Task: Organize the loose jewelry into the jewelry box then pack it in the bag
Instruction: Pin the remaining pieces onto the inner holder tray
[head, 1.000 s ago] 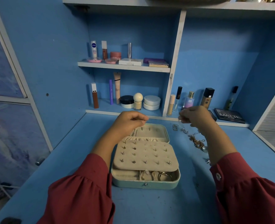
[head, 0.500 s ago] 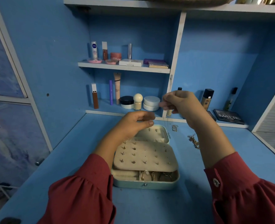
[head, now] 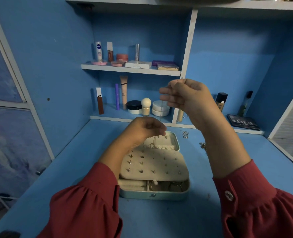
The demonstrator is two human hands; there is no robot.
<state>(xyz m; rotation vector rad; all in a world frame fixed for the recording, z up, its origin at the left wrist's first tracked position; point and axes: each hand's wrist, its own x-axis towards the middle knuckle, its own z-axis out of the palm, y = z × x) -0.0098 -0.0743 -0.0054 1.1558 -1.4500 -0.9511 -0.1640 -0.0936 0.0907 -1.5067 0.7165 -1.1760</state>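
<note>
The blue tabletop [head: 59, 177] carries one jewelry box [head: 155, 193], which lies open with its long axis running away from the person: the lid [head: 174, 140] is at the far end and the clasp edge nearest. One cream earring panel [head: 155, 164] lies flat across the box, studded with rows of small earrings, too fine to count surely. Below the panel's near edge the tray shows ring rolls on the left and hoop-like pieces on the right.

Two hands work above the box, both in red sleeves. The right hand [head: 187, 95] is raised high, its fingertips pinching the top of one thin chain necklace [head: 162, 109]. The chain hangs almost straight down, long axis vertical, to the left hand [head: 145, 128], which is low over the far part of the box and pinches the chain further along; a short gold tail [head: 153, 143] dangles below onto the lid area.

On the tabletop right of the box lie two small heaps of loose jewelry: silvery rings [head: 185, 134] near the lid's corner, and a gold chain cluster [head: 203, 146], partly hidden by the right forearm.

Behind, two shelves hold cosmetics, and one MATTE palette [head: 243, 124] lies flat at the far right
</note>
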